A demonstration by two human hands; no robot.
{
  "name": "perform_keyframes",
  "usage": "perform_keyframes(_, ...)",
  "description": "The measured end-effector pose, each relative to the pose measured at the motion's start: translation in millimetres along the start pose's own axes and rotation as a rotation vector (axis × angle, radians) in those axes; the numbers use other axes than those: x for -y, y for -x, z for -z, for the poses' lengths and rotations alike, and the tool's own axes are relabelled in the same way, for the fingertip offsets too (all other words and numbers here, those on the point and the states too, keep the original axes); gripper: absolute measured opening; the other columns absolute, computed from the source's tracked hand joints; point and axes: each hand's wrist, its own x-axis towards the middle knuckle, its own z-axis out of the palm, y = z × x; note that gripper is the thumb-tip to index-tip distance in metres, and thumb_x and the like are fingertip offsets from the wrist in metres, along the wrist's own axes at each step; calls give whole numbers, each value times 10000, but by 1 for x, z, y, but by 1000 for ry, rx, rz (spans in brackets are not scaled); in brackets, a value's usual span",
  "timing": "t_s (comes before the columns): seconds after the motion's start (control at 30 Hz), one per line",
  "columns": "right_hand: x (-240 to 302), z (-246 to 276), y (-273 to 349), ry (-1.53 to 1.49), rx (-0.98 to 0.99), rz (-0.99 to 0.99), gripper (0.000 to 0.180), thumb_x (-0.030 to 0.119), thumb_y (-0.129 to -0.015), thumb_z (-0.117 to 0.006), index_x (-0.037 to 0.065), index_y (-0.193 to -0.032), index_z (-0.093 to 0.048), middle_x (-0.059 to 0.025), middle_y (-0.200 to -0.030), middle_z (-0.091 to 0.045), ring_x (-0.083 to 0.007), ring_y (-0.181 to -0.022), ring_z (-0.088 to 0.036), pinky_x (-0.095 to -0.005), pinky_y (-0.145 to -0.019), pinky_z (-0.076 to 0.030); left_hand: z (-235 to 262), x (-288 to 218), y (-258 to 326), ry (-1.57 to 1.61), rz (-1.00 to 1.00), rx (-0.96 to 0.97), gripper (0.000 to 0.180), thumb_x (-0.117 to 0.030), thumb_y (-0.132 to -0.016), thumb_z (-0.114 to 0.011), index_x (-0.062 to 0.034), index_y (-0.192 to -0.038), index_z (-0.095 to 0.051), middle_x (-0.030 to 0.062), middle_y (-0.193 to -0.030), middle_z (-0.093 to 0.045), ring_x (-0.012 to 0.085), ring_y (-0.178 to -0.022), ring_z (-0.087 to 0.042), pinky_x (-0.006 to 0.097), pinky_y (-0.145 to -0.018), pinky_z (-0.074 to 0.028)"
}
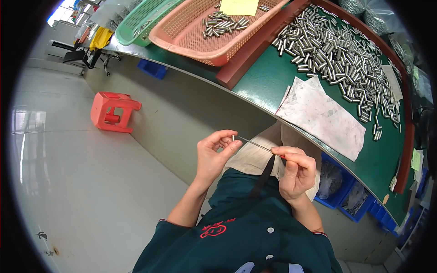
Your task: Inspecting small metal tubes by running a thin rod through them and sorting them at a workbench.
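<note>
My right hand (297, 172) pinches a thin rod (256, 144), poking it into the little metal tube (233, 138) that my left hand (214, 157) holds; next I push straight.

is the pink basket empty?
No. The pink basket holds a cluster of small metal cylinders and a yellow paper sheet.

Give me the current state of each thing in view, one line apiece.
Left hand: grip shut on small metal sleeve.
Right hand: grip shut on thin rod, whose tip meets the sleeve.
Metal sleeves: loose, scattered on the green table.
Pink basket: holds a few sleeves and a yellow sheet.
Green basket: contents unclear.
Red stool: tipped on its side.
</note>
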Motion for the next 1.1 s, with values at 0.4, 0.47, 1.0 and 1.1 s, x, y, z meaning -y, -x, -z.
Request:
perform_keyframes(0.4,3,5,3,-31,-106,-62,102,61,-876,-438,-40,-878,-423,-219,-790,-591,-237,-709,-603,-279,-629,-499,8,1,1,342,221,225,243,-89,-855,-488,20,-1067,-535,62,-798,-559,86,-707,-482,215,-671,-404)
perform_keyframes(0.47,1,6,2,-31,-102,-61,98,57,-879,-427,-40,-885,-417,-223,-800,-586,-235,-722,-599,-278,-638,-500,9,1,-1,367,245,241,250,-94,-861,-479,21,-1077,-529,64,-812,-557,89,-713,-483,214,-673,-404)
perform_keyframes(1.0,32,62,-17,104,-236,109,117,106,-882,-423,-4,-906,-390,-213,-798,-586,-270,-691,-605,-318,-604,-503,-5,-94,-43,-609,-867,-107,228,109,-739,-527,46,-954,-573,98,-800,-570,165,-728,-543,253,-669,-437)
perform_keyframes(1.1,36,80,-22,158,-322,89,105,85,-891,-389,-10,-925,-361,-228,-819,-573,-244,-739,-593,-289,-646,-491,0,-123,-81,-866,-1060,-243,274,113,-706,-554,15,-960,-584,124,-771,-562,233,-694,-537,318,-614,-428)
